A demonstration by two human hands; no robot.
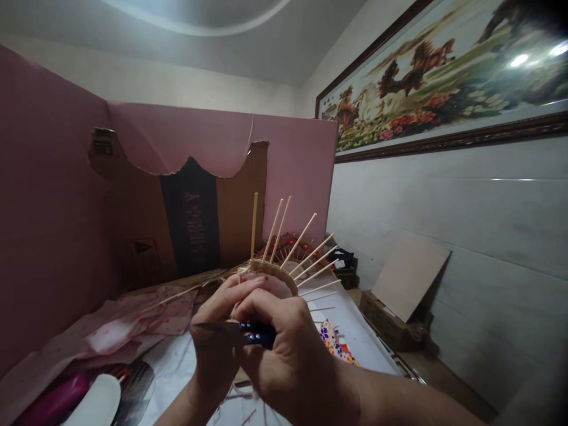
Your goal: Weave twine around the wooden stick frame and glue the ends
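A small round woven piece [276, 273] with several thin wooden sticks [306, 234] fanning out of it is held up in front of me. My left hand [222, 331] is closed round its left side, fingers curled on the rim. My right hand [288, 355] is closed on a pair of scissors with a dark blue handle [255, 334], whose blade [213, 334] points left across my left hand, just below the woven piece.
A pink-covered cardboard screen [177, 177] stands behind the table. Pink patterned paper [146, 319], loose sticks [186, 290], a pink and white object [80, 399] and coloured patterned scraps [335, 343] lie on the white tabletop. Boxes [390, 319] and a board lean at the right wall.
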